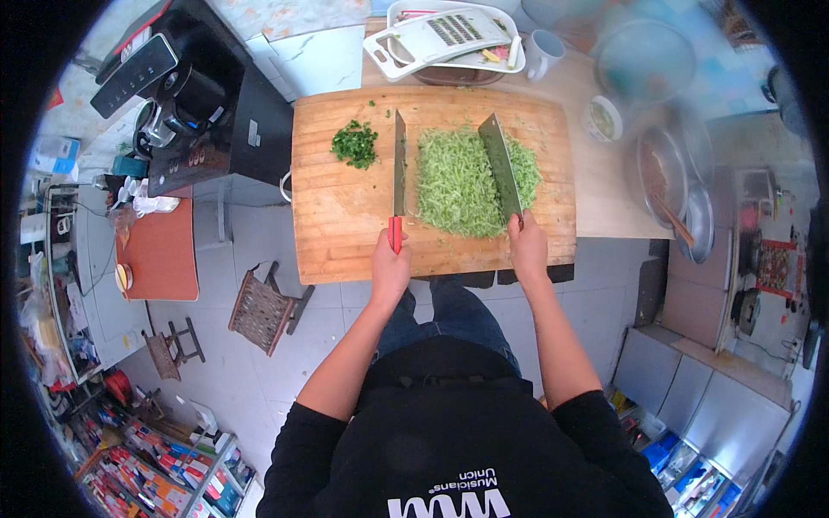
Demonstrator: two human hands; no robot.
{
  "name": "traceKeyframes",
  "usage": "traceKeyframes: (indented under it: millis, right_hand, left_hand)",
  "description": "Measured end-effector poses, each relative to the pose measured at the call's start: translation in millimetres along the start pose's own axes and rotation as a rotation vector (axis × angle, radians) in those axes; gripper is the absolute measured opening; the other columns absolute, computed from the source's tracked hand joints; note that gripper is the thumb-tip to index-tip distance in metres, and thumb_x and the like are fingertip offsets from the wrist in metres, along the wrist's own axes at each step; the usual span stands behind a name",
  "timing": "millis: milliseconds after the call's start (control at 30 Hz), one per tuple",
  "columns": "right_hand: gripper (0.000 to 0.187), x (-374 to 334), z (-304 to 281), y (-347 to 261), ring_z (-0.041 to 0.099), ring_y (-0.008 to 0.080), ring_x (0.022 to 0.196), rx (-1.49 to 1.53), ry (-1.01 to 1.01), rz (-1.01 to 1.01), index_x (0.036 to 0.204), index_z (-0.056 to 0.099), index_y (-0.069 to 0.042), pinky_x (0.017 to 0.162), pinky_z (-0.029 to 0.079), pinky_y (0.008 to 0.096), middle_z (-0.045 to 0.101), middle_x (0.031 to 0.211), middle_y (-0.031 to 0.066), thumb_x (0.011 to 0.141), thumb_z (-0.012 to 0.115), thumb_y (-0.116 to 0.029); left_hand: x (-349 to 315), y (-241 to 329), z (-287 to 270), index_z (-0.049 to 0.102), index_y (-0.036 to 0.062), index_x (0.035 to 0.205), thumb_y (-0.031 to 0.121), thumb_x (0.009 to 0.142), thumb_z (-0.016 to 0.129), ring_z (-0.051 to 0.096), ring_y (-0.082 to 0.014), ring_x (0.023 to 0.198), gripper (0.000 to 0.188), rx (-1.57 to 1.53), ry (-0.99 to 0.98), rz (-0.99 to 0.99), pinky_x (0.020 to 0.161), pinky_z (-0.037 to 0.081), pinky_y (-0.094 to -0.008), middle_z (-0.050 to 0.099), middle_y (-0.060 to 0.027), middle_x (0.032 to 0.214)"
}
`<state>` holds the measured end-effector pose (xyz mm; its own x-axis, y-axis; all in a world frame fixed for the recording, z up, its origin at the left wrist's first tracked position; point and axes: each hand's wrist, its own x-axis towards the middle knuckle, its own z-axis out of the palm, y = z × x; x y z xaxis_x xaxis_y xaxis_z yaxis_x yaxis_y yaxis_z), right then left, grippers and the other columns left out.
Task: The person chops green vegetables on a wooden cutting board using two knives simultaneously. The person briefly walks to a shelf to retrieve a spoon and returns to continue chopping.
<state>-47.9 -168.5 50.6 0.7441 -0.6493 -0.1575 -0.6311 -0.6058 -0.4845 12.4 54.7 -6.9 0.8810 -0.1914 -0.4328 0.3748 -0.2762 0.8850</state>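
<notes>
My left hand (393, 263) is closed around the red handle of a cleaver (400, 168), whose blade stands on edge just left of a heap of shredded green vegetable (453, 183). In my right hand (528, 250) is a second cleaver (500, 164) with a dark handle. Its blade, tilted a little, cuts into the right part of the heap, with shreds on both sides. Both blades point away from me over the wooden cutting board (345, 237). A small pile of chopped dark green herbs (354, 143) lies at the board's far left.
Beyond the board, a white grater (432, 39) rests across a white tray, beside a white mug (544, 53). To the right stand a small bowl (603, 119) and a metal bowl (661, 168) with chopsticks. A black appliance (233, 121) borders the left side. Low stools (262, 311) stand on the floor.
</notes>
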Motion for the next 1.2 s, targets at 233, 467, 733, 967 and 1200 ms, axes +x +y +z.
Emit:
traceKeyframes:
  millis: [233,467,733,967,1200]
  right_hand:
    - [0.024,-1,-5,5,0.059,0.0405,0.069,-0.023,0.044,0.014,0.087,0.05,-0.001,0.059,0.044,0.0476,0.06,0.073,0.0212,0.091,0.046,-0.024]
    - [0.025,5,-11,20,0.057,0.042,0.068,0.002,0.062,0.037,0.087,0.05,0.0,0.059,0.042,0.048,0.059,0.072,0.0234,0.091,0.045,-0.024]
    - [0.027,16,-9,44,0.055,0.0427,0.067,0.105,0.16,-0.006,0.087,0.05,0.002,0.057,0.041,0.0464,0.057,0.07,0.0246,0.091,0.046,-0.024]
    - [0.025,-25,-16,-28,0.051,0.0314,0.054,0.241,0.072,0.023,0.088,0.05,0.001,0.055,0.042,0.0415,0.054,0.063,0.0176,0.091,0.047,-0.024]
    - [0.023,-18,8,-46,0.058,0.0417,0.065,0.091,-0.095,-0.079,0.087,0.05,-0.002,0.057,0.043,0.0499,0.058,0.063,0.021,0.09,0.048,-0.024]
  left_hand:
    - [2,-7,0,0.05,0.001,0.094,0.003,0.075,0.048,0.054,-0.0241,0.076,0.019,-0.012,0.0,0.011,0.072,0.043,-0.033,0.054,-0.0127,0.079]
    - [4,-4,0,0.051,0.0014,0.094,0.003,0.075,0.049,0.053,-0.0223,0.076,0.019,0.012,-0.004,0.006,0.071,0.043,-0.0322,0.053,-0.0118,0.079]
    - [5,-11,1,0.05,0.0041,0.093,0.0,0.075,0.045,0.04,-0.0078,0.044,0.02,0.025,0.03,0.14,0.039,0.031,-0.0252,0.042,0.0006,0.059]
    - [4,-7,3,0.051,0.0014,0.094,0.002,0.074,0.047,0.05,-0.0184,0.07,0.019,0.002,0.021,0.035,0.066,0.04,-0.0302,0.051,-0.0087,0.076]
    - [5,-6,-3,0.051,0.0009,0.094,0.003,0.074,0.048,0.052,-0.0207,0.074,0.021,-0.036,-0.011,-0.053,0.071,0.042,-0.0312,0.053,-0.0105,0.079]
